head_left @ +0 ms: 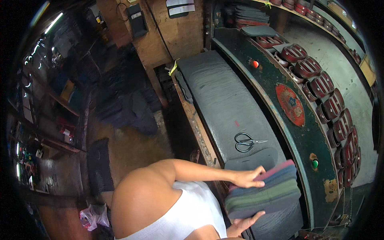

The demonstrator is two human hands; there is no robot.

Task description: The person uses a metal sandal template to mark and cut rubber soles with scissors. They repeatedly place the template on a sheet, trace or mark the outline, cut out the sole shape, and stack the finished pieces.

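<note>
A thick stack of foam sheets (264,193) in maroon, blue, green and grey layers is held over the near end of the dark work surface (216,86). My left hand (249,178) grips its upper edge, with the fingers closed round the maroon layer. From below, my right hand (245,224) supports the grey side, its thumb stretched along the stack; part of this hand is hidden. Just beyond the stack lies a flat grey sole-shaped sheet (256,157). Black-handled scissors (249,142) rest past that sheet, apart from both hands.
Along the right runs a dark green machine beam (260,82) with a red button (255,64) and a green button (315,163). Several red metal cutting dies (323,85) stand on its ledge. Dark sheets (128,108) are heaped on the left; a plastic bag (94,217) lies lower left.
</note>
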